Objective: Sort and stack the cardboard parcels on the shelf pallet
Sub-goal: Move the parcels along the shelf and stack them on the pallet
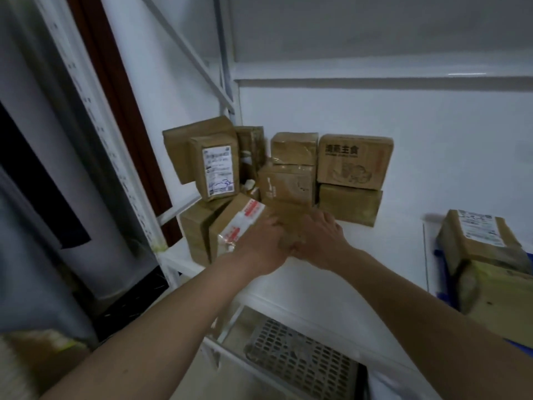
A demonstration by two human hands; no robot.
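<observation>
Several brown cardboard parcels stand piled in the back left corner of the white shelf [383, 255]. My left hand [259, 246] and my right hand [320, 241] both grip a small brown parcel [288, 223] in front of the pile. Left of it leans a parcel with red and white tape [236, 229]. Behind stand a taped box [285, 183], a box with black printed characters [354, 161] on top of a plain box [349, 204], and an upright parcel with a white label [217, 167]. The held parcel is blurred and partly hidden by my fingers.
White shelf uprights and a diagonal brace [187, 50] frame the left side. At the right edge, a labelled parcel [476, 241] lies on a wooden block [501, 301] over something blue. Below the shelf sits a perforated grey crate [300, 359].
</observation>
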